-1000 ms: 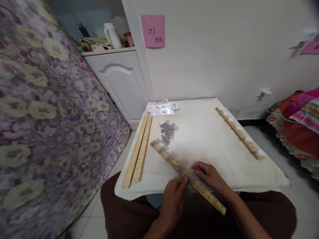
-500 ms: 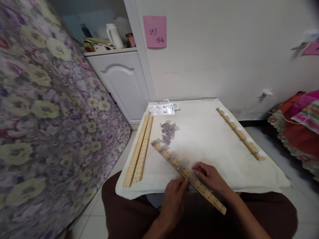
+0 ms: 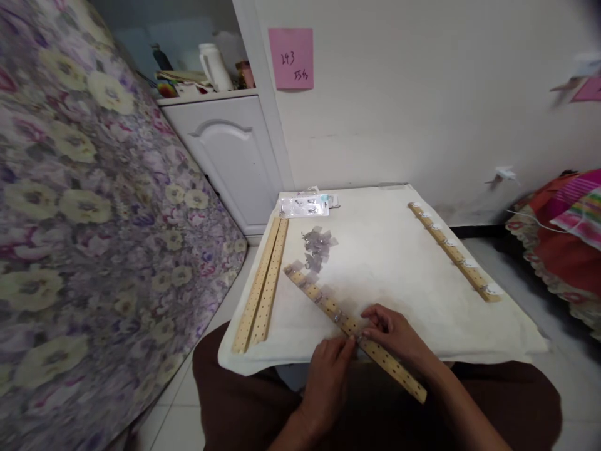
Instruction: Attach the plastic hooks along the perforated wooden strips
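Note:
A wooden strip with rows of holes (image 3: 328, 305) lies slantwise across the front of the table, its near end sticking out past the edge. Small metal hooks with clear tabs (image 3: 337, 316) are fitted along its far half. My left hand (image 3: 326, 376) grips the strip's near side around the middle, fingertips pressed on it. Opposite, my right hand (image 3: 394, 332) has its thumb and fingers curled at a small hook (image 3: 360, 340) on the strip, mostly hidden by the fingertips. Beyond lies a pile of loose hooks with clear tabs (image 3: 317, 244).
Two bare holed strips (image 3: 263, 285) lie side by side along the table's left edge. Clear blister packaging (image 3: 304, 205) sits at the back left. Another strip with hooks (image 3: 451, 250) lies along the right side. A flowered curtain (image 3: 113, 219) hangs at left.
My right thumb and fingers have shifted slightly at the small hook on the strip. The strip and my left hand stay nearly in place.

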Motion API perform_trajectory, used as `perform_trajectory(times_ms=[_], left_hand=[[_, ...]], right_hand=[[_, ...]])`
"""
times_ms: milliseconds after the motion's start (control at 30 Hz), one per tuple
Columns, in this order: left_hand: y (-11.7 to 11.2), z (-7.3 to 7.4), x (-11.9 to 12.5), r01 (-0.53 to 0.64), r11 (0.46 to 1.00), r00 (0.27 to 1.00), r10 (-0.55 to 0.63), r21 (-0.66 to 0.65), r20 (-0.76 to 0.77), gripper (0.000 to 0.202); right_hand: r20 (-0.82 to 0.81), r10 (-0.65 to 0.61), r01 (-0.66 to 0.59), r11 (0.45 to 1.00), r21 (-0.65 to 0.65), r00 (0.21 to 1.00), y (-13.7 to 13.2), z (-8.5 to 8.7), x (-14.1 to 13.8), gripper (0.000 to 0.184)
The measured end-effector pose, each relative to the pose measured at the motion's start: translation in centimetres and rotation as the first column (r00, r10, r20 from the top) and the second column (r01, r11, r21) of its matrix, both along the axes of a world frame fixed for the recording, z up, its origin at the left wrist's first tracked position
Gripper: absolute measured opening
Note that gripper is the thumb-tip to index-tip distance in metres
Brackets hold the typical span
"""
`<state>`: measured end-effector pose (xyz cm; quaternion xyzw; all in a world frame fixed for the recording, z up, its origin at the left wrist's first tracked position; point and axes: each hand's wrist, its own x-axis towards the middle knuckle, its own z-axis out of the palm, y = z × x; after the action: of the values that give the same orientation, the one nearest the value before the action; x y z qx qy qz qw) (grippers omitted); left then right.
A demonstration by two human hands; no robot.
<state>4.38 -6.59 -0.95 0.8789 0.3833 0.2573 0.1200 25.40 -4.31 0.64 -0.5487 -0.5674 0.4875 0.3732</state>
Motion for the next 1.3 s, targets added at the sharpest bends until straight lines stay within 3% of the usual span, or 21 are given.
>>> perform_trajectory(times_ms=[533,833,1100,1300], left_hand=[[0.3,-0.4,0.1,0.013,0.998,0.999,-0.011,0.054,-0.052,0.047],[0.2,0.1,0.3,-0.002,0.999,1.000,0.003,0.037,-0.022,0.043],[0.3,0.2,0.0,0.003,1.000,1.000,-0.003,0.010,0.011,0.051],[0.2,0.2,-0.1,0.020,1.000,0.999,-0.020,-0.012,0.042,0.053]], right_hand=[[-0.083,0.019,-0.024,0.998,-0.060,0.996,0.9,-0.4,0.1,0.023],[-0.080,0.042,-0.048,0.996,-0.071,0.996,1.3,-0.6,0.2,0.023],[-0.155,0.063,-0.078,0.992,-0.096,0.986,0.9,-0.1,0.4,0.028],[-0.178,0.016,-0.032,0.996,-0.087,0.984,0.5,0.2,0.3,0.029]])
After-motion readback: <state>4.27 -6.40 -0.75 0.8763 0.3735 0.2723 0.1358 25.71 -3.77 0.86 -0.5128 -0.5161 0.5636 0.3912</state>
